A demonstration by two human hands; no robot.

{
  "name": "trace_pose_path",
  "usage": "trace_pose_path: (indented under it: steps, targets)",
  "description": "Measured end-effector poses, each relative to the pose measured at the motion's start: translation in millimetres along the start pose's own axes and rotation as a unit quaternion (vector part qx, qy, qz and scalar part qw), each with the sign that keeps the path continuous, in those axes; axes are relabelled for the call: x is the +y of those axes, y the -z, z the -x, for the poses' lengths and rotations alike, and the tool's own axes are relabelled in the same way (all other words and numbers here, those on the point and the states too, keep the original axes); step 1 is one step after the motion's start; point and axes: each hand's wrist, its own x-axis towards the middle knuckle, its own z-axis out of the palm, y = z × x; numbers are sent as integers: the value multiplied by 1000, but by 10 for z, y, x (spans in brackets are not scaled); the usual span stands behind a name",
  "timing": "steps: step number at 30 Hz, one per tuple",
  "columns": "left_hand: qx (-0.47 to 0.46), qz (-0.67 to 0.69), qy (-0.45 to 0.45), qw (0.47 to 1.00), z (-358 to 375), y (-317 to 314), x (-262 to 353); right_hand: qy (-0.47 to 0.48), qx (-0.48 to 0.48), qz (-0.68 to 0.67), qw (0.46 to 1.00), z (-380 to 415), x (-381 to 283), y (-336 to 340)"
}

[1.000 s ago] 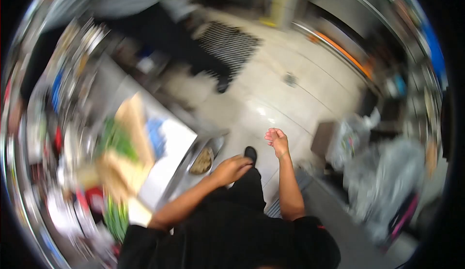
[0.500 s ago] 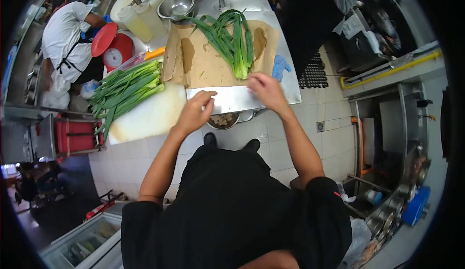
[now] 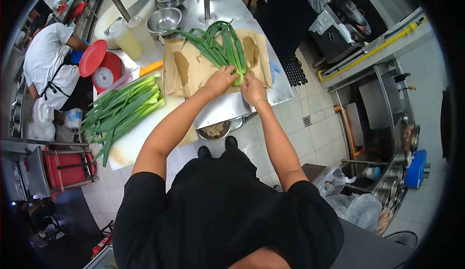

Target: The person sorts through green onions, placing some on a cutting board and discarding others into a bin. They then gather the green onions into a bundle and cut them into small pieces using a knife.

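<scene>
A small bunch of leeks with long dark green leaves lies on a sheet of brown paper, its pale cut ends toward me. My left hand is closed over the left side of those ends. Against their right side is my right hand, fingers curled in and pressed on the stalks; a green band circles that wrist. The fingertips are partly hidden among the stalks. To the left, a bigger pile of leeks rests across a white cutting board.
Beyond the pile stand a red scale, squeeze bottles and metal bowls. A blue cloth or glove lies right of the paper. Below the table edge is a bowl of pale pieces. A person in white bends at the left.
Both hands have moved forward and together onto the cut ends of the bunch; before, they hovered apart near the table edge. The camera view has shifted somewhat.
</scene>
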Motion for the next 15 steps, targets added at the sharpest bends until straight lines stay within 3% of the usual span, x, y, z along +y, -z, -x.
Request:
trace_pose_path:
  steps: [4, 7, 10, 13, 15]
  targets:
    - [-14, 21, -11, 1000, -2, -76, -116, 10, 29, -7, 999, -14, 44, -159]
    - [-21, 20, -40, 999, -8, -61, -192, -52, -19, -89, 994, -65, 83, -125]
    - [-53, 8, -42, 998, -43, -34, -200, -19, -68, -36, 997, -90, 90, -139]
    - [-79, 3, -36, 996, -82, 24, -200, 32, -15, -14, 999, -156, 109, -234]
    - [-52, 8, -45, 998, -90, 74, -213, -22, -45, -214, 976, -191, 156, -267]
